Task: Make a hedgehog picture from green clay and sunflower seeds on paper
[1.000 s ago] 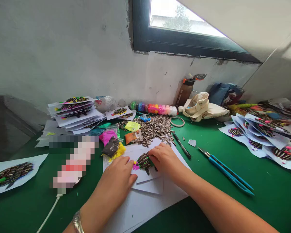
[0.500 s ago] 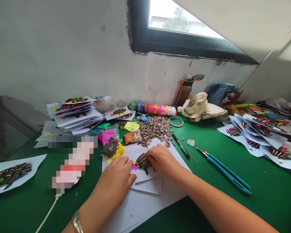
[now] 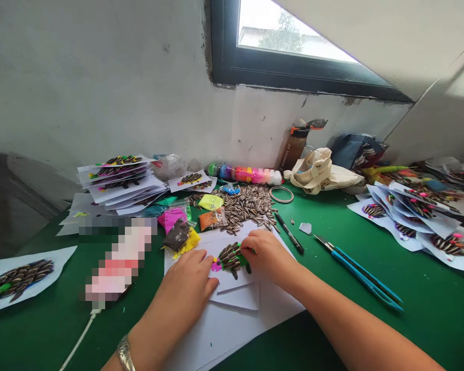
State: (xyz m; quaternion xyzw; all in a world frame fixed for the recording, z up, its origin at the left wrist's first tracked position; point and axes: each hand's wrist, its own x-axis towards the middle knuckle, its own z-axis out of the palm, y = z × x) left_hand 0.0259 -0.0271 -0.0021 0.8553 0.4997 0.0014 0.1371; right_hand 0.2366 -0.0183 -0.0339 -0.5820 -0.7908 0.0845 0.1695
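Note:
On a small white card lies a seed picture (image 3: pixel 229 257), an animal shape with a pink and yellow head, striped sunflower seeds on its body and green clay toward the rear. My left hand (image 3: pixel 189 281) lies on the card's left side, its fingers flat and thumb apart, close to the pink head. At the green rear part, the fingers of my right hand (image 3: pixel 265 257) are pinched together and bent downward; whatever is between the fingertips is hidden. Beneath the card are more white sheets (image 3: pixel 232 330). A heap of sunflower seeds (image 3: pixel 251 206) spreads just behind.
Bags of coloured clay (image 3: pixel 211 219) lie behind my left hand. To the right are a black pen (image 3: pixel 290 234), blue tweezers (image 3: pixel 365 275) and finished seed cards (image 3: pixel 410 216). A card stack (image 3: pixel 119 188) stands at back left, a bottle (image 3: pixel 295 147) by the wall.
My right hand has shifted slightly right along the picture, uncovering more of the green clay. My left hand stays in place on the card.

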